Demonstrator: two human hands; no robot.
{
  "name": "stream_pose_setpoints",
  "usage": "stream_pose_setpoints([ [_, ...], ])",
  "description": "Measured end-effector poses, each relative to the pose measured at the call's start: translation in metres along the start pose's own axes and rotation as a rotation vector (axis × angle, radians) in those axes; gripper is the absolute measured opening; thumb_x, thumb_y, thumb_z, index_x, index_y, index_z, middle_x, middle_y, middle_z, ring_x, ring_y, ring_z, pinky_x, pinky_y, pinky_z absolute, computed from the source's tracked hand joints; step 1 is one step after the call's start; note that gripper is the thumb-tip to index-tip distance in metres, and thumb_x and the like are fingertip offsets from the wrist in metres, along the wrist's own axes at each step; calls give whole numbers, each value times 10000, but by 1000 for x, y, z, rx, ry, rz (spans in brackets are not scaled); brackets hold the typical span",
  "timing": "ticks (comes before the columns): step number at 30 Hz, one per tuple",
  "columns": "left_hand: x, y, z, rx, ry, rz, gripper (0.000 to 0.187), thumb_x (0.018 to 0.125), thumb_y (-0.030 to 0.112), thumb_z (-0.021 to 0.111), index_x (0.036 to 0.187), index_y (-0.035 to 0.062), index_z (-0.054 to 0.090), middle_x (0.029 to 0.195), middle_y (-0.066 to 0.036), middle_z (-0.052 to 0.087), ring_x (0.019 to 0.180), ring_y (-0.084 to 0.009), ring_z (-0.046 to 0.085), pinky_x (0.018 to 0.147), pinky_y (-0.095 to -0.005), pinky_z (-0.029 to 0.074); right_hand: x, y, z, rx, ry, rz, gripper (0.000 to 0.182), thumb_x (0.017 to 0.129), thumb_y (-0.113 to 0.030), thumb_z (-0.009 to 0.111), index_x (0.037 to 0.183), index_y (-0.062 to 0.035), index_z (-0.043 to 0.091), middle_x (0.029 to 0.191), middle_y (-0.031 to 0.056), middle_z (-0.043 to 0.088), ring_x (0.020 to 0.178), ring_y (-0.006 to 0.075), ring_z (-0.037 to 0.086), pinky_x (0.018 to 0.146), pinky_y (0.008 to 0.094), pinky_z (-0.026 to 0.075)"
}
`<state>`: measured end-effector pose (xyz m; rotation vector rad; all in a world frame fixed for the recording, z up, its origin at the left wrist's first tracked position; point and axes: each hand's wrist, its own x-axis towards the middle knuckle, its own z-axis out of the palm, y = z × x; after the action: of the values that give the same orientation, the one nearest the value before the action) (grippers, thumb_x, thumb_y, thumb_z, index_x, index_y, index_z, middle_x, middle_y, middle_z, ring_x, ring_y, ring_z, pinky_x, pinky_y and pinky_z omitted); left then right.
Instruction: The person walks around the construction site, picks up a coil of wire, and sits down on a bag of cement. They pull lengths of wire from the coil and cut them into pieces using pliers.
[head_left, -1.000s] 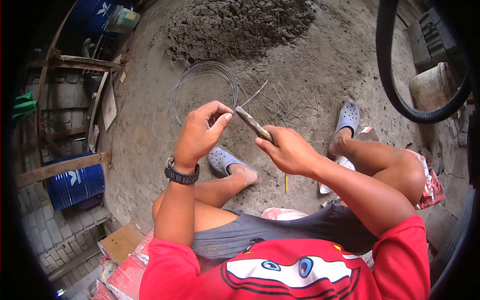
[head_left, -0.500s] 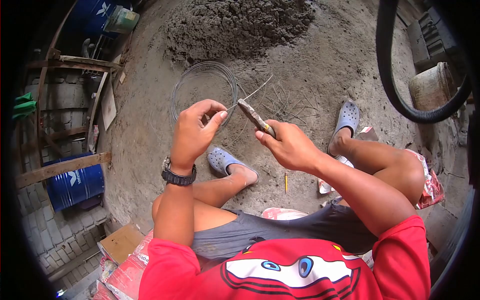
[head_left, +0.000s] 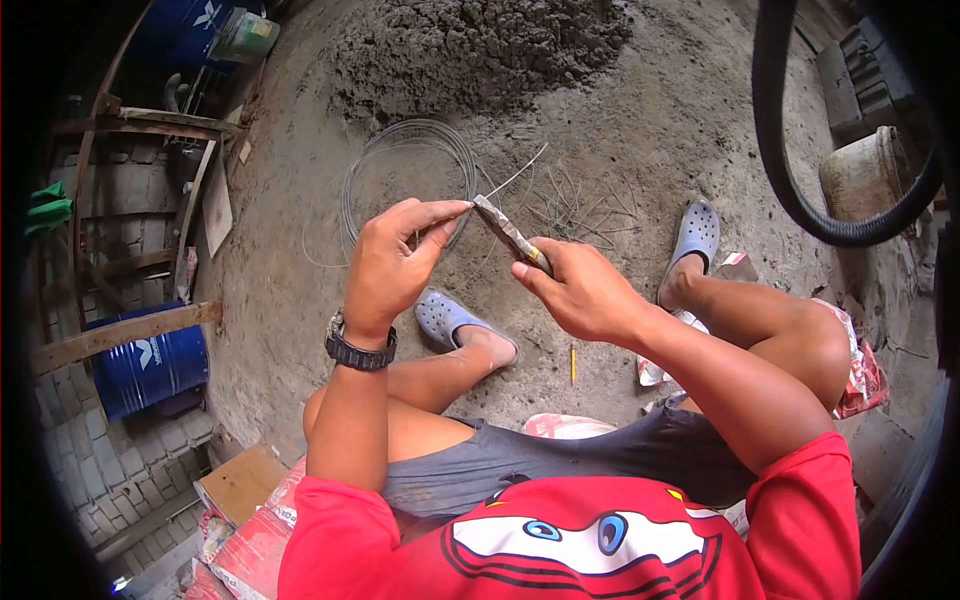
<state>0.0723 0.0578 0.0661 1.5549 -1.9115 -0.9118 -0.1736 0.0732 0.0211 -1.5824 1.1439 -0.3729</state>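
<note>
My right hand is closed round the handles of worn pliers, whose jaws point up and left. A short piece of thin wire crosses at the jaws, its free end sticking out up and right. My left hand is at the jaw tips, index finger stretched to the wire and thumb below it; the wire's near end is mostly hidden by the fingers. Behind my left hand a coil of wire lies on the ground. Several loose cut wires lie scattered right of the pliers.
A heap of wet grey mortar lies ahead. A yellow pencil is on the ground between my feet. Blue drums and wooden framing stand left. A dirty bucket and black hose are right.
My left fingertips have moved right and up along the wire, closing up against the pliers' jaws. The pliers have shifted slightly left; the wire's free end has risen a little.
</note>
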Motion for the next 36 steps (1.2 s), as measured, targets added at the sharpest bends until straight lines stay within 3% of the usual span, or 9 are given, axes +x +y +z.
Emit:
stream_pose_setpoints([
  [1, 0, 0, 0, 1, 0, -6, 224, 994, 24, 695, 1197, 26, 789, 974, -80, 751, 917, -123, 685, 806, -269, 519, 1, 4, 2, 11, 24, -35, 354, 1080, -337, 597, 1011, 10, 619, 693, 177, 587, 648, 325, 568, 662, 488, 439],
  [7, 0, -4, 1, -89, 25, -42, 218, 998, 39, 697, 1196, 2, 782, 1035, -73, 770, 951, -119, 687, 851, -265, 525, 2, 6, 5, 163, -1, 31, 363, 1083, -356, 607, 1094, 1, 668, 699, 105, 580, 657, 191, 537, 648, 414, 448],
  [20, -2, 3, -1, -110, -27, -19, 231, 1024, 71, 679, 1231, 2, 758, 1043, -53, 740, 968, -110, 661, 871, -262, 510, 3, 6, -5, 206, -67, 69, 385, 1086, -402, 618, 1069, -24, 688, 764, 41, 648, 594, 128, 504, 554, 342, 420],
  [22, -5, -1, 3, -510, 34, -94, 170, 1036, 145, 707, 1144, 14, 713, 946, -27, 690, 809, -73, 610, 726, -224, 484, -4, -1, -16, 1013, -470, 220, 412, 1099, -434, 584, 1128, -40, 699, 869, 31, 716, 500, 51, 442, 452, 267, 364],
  [23, -8, -4, 4, -509, 40, -96, 170, 1036, 145, 707, 1144, 14, 713, 946, -27, 690, 809, -73, 610, 726, -224, 484, -8, -3, -18, 1010, -476, 220, 412, 1099, -434, 584, 1128, -40, 699, 869, 31, 716, 500, 51, 442, 452, 267, 364],
  [25, -12, -13, 7, -1025, -168, -97, 115, 1043, 165, 723, 1061, 73, 657, 835, 57, 600, 651, -14, 474, 562, -183, 347, -14, -5, -21, 1355, -807, 155, 431, 1122, -457, 532, 1198, -60, 682, 946, 10, 716, 464, 2, 329, 408, 187, 265],
  [26, -12, -11, 15, -1071, -141, -74, 142, 1033, 174, 738, 1015, 85, 628, 785, 72, 554, 596, -7, 388, 504, -190, 281, -12, -4, -21, 1370, -840, 142, 470, 1121, -481, 520, 1238, -52, 674, 962, 43, 729, 454, 25, 364, 411, 205, 307],
  [34, -7, -9, 2, -422, -8, -136, 116, 1032, 137, 713, 1009, 27, 686, 841, 43, 644, 772, -38, 570, 688, -231, 458, 7, -2, -10, 576, -282, 169, 447, 1114, -427, 557, 1332, -52, 664, 1071, 41, 768, 590, 83, 603, 479, 243, 410],
  [36, -6, -10, -7, -362, -1, -144, 117, 1027, 124, 709, 1012, 8, 702, 857, 37, 664, 817, -51, 598, 736, -246, 485, 7, 1, -15, 708, -258, 199, 441, 1113, -431, 559, 1323, -57, 662, 1063, 35, 766, 606, 85, 622, 477, 239, 423],
])
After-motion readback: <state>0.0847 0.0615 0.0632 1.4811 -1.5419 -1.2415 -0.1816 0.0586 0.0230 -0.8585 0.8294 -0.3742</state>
